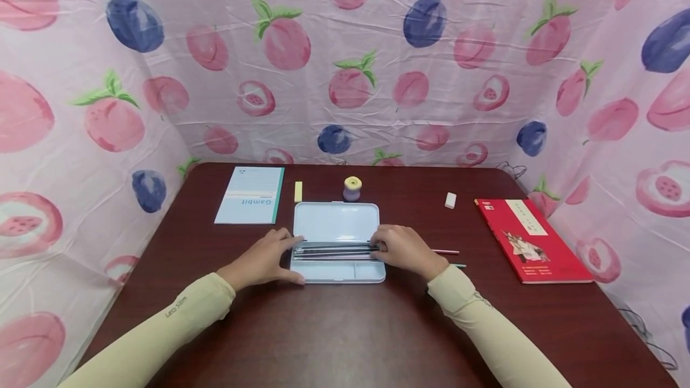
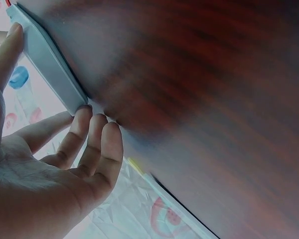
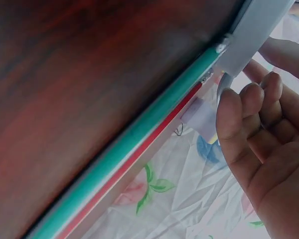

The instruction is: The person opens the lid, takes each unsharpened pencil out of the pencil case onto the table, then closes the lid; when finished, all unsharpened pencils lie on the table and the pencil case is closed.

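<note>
A pale blue pencil case (image 1: 318,272) lies open on the table, its lid (image 1: 336,221) tipped back toward the far side. Several thin, dark pencils (image 1: 334,250) lie lengthwise in its rear compartment. At the case's left end, my left hand (image 1: 263,259) holds it, thumb at the front corner and fingers toward the hinge. My right hand (image 1: 404,248) reaches over the right end, with curled fingertips at the pencils' ends, partly hiding them. A red pencil (image 3: 162,127) and a green pencil (image 3: 154,112) lie on the table beyond the right end, close to that hand.
Behind the case stand a yellow and purple round item (image 1: 353,189) and a small yellow block (image 1: 299,191). A notebook (image 1: 250,195) lies back left. Toward the right are a white eraser (image 1: 450,200) and a red book (image 1: 530,241). Patterned cloth (image 1: 302,88) hangs around the table.
</note>
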The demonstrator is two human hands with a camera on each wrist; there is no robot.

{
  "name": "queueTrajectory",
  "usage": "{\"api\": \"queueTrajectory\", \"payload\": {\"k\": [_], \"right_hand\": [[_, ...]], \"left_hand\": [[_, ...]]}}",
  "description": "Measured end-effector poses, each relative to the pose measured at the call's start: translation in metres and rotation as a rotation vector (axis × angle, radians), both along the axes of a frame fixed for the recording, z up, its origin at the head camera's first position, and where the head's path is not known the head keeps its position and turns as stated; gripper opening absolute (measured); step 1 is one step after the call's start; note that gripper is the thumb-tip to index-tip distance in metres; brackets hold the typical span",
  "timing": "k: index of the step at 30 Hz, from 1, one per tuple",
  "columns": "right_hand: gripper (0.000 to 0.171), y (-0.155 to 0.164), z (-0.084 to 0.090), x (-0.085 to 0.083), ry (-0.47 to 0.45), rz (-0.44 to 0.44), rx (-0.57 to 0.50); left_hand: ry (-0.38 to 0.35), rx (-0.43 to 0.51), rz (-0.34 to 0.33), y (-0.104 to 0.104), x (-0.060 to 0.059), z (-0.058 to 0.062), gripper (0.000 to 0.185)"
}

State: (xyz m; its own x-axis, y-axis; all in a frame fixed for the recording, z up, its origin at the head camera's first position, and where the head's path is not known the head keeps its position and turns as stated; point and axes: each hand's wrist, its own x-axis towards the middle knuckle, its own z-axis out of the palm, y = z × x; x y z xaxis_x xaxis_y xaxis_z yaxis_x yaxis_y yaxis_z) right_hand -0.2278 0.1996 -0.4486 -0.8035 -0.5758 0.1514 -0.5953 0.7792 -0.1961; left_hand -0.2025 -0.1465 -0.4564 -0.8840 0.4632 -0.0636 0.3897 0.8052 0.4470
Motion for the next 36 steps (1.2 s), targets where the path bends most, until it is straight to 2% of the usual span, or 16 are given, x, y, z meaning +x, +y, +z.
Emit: {"api": "queueTrajectory", "payload": {"k": [22, 36], "right_hand": [[0.013, -0.01, 0.003, -0.003, -0.063, -0.005, 0.094], [0.015, -0.012, 0.009, -0.002, -0.089, -0.016, 0.099]], "left_hand": [[0.012, 0.002, -0.007, 0.0, 0.001, 0.002, 0.1], [0.014, -0.002, -0.006, 0.0, 0.001, 0.0, 0.1]]}}
